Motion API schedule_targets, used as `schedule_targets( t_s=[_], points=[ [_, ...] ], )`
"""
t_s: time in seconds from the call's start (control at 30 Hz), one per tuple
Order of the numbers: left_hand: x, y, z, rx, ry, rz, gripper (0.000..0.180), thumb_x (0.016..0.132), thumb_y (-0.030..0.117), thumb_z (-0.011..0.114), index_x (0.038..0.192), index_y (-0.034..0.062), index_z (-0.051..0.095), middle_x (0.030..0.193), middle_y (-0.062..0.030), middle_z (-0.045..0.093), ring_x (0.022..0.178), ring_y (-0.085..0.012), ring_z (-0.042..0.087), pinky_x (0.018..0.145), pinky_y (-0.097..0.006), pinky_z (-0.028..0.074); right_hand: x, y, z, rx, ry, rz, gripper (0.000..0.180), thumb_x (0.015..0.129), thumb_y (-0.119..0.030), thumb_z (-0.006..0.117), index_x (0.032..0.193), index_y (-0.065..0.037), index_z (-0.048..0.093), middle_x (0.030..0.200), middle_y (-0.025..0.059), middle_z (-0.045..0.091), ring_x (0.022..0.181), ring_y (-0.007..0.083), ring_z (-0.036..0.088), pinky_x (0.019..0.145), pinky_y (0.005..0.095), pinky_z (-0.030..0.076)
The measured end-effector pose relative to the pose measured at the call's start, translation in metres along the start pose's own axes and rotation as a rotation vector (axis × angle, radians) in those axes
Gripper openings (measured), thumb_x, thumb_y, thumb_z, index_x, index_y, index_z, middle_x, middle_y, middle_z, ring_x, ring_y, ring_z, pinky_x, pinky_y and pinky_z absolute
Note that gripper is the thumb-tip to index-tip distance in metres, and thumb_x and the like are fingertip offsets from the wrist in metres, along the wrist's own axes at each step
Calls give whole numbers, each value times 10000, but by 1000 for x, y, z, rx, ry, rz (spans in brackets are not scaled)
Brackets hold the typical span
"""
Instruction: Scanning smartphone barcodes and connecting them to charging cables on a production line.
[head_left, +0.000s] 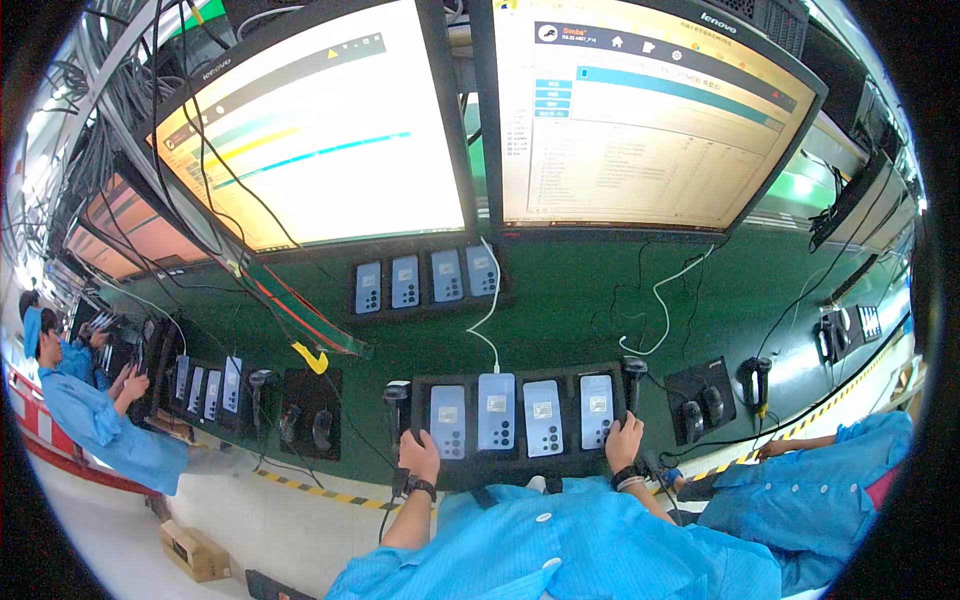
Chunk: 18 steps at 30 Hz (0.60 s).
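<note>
A black tray (571, 420) lies at the front edge of the green bench, with several light blue smartphones standing side by side in it. My left hand (420, 456) is closed on its left end, the thumb along the side. Gripping the right end is my right hand (624, 442), close to the last phone (596, 412). A white cable (494, 350) runs down to the top of the second phone (496, 414), which sits a little higher than its neighbours. The undersides of both hands' grips are partly hidden.
Handheld scanners stand by the tray's left (397, 394) and right (635, 370) corners. Behind lies another tray (386, 285) of phones, below two large monitors (640, 130). Computer mice (692, 420) rest on a black mat. Co-workers in blue stand left (95, 420) and right (815, 485).
</note>
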<state>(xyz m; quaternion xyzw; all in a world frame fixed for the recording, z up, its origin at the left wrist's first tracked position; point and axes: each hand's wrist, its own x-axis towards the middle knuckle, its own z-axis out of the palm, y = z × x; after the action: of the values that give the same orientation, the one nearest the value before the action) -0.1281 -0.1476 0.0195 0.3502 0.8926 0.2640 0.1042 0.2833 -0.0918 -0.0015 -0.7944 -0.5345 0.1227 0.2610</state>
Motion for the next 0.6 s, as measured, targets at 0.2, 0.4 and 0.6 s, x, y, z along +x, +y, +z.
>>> schedule_targets(
  t_s=[0.2,0.4,0.6],
  points=[
    [1,-4,2,-24,-50,24,455,962,337,519,1192,-54,559,1146,-258,624,1052,-434,594,877,-487,482,1,7,5,10,40,-56,415,896,-155,589,1262,29,525,1188,246,532,1095,426,515,963,476,423],
    [1,0,1,-30,-52,-14,421,955,303,539,1171,-56,570,1127,-248,632,1033,-427,601,862,-484,482,1,5,3,26,21,-25,418,898,-157,589,1268,28,522,1193,249,528,1101,426,513,964,476,423],
    [1,2,-1,-4,-30,0,400,950,299,546,1148,-48,575,1086,-238,644,1001,-419,610,848,-486,480,0,3,1,31,21,-24,426,897,-157,594,1273,28,519,1191,245,528,1100,424,512,968,472,422]
  ],
)
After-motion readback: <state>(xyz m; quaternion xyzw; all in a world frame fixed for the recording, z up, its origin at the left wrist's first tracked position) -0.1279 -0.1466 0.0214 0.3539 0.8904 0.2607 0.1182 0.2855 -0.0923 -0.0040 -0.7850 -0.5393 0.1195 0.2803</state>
